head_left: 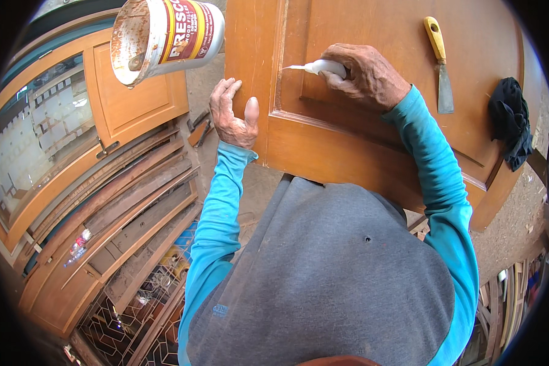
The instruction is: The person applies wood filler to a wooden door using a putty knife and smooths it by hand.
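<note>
White squeeze bottle [324,66] at 1 o'clock, my right hand [375,76] has its grip round it, nozzle [296,67] toward 9 at the moulding [279,85] of the brown wooden door [348,149]. Left hand [233,121] at 11, loosely spread, nothing in it, by the door's edge. Yellow-handled scraper [444,88] on the door at 2, black cloth [510,119] near 3, white bucket [212,33] at 11

Ahead on your left, that white bucket [151,46] has a maroon-and-yellow label [188,32], big pale lettering plus smaller lines below. Your grey top [335,262] has a little blue print [220,310] too, too tiny to make out.
</note>
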The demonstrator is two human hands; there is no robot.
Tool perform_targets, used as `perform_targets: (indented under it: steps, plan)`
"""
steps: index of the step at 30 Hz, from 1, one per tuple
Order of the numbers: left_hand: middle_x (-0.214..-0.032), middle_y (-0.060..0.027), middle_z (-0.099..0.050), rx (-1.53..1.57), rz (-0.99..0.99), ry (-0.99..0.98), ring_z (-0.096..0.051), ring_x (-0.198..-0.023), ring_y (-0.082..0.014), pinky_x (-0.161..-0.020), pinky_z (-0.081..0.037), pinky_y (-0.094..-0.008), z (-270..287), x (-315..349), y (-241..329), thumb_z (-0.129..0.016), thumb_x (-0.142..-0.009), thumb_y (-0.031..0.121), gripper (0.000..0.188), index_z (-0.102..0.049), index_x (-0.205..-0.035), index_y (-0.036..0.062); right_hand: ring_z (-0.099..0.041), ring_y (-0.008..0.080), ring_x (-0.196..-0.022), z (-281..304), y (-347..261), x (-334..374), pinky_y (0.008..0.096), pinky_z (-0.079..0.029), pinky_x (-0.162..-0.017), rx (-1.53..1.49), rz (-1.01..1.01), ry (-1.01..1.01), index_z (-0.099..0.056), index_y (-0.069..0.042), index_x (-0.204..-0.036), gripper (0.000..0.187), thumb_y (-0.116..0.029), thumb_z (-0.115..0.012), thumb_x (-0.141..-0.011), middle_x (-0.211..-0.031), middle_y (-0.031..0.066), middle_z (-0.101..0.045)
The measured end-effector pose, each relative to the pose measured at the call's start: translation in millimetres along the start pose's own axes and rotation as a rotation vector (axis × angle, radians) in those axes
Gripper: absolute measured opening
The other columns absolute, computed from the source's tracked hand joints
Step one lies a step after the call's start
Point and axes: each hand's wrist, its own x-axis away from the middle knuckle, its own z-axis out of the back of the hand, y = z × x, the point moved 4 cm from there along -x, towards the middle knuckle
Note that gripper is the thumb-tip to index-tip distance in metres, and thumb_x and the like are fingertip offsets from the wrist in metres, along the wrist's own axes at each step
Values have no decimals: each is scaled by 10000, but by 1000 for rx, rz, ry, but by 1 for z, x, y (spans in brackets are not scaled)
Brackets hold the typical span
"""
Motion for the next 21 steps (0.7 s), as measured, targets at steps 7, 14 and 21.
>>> perform_targets:
  steps: [7, 14, 21]
  plan:
    - [-1369, -202, -603, -3, 2, -3, -541, -1344, -413, -1154, -423, -542, 0, 0, -1, -696, -967, 350, 483, -636, -1315, 19, -746, 373, -899, -2, 2, 0, 440, -631, -839, -18, -21, -8, -718, -22, -1103, 243, -128, -773, -891, -1003, 210, -758]
    - [-1376, -201, -600, -4, 10, -11, -536, -1352, -413, -1159, -418, -543, 0, 0, 0, -700, -963, 336, 479, -635, -1317, 20, -747, 381, -908, -2, 3, 0, 437, -635, -864, -7, -16, 1, -722, -19, -1121, 256, -132, -777, -898, -1011, 210, -761]
    - [-1377, -201, -600, -2, 9, -10, -538, -1348, -416, -1157, -421, -545, 0, 0, 0, -703, -961, 328, 476, -636, -1316, 18, -748, 385, -913, -1, 2, 0, 447, -632, -852, 2, -5, 23, -724, -20, -1124, 265, -146, -780, -898, -1016, 210, -763]
